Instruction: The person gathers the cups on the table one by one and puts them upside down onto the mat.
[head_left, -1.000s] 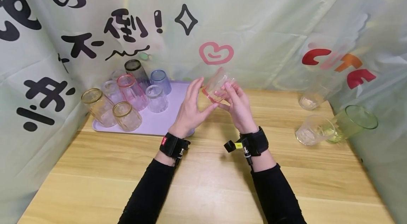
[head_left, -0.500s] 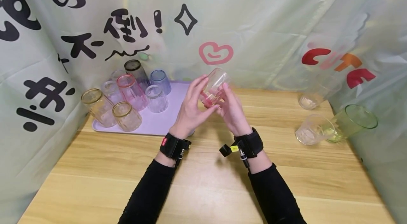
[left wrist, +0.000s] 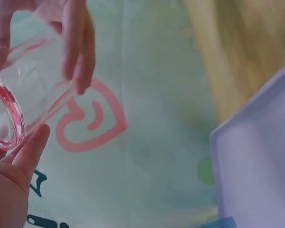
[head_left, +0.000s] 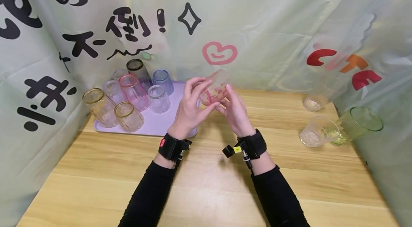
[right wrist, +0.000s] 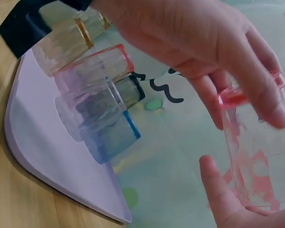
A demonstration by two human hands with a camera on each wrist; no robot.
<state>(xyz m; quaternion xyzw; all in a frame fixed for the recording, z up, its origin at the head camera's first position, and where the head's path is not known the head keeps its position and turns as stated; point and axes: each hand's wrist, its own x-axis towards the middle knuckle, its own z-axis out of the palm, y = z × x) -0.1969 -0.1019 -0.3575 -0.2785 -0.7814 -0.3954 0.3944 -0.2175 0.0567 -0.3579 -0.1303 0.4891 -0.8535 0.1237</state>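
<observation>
Head view: just right of the lilac tray, the pink-tinged glass tilts between the left hand and the right hand, both sets of fingers clamped on its sides. For safe handling (such smoothness would probably slip easily), one hand should grip steadily whenever the other shifts its hold.
</observation>
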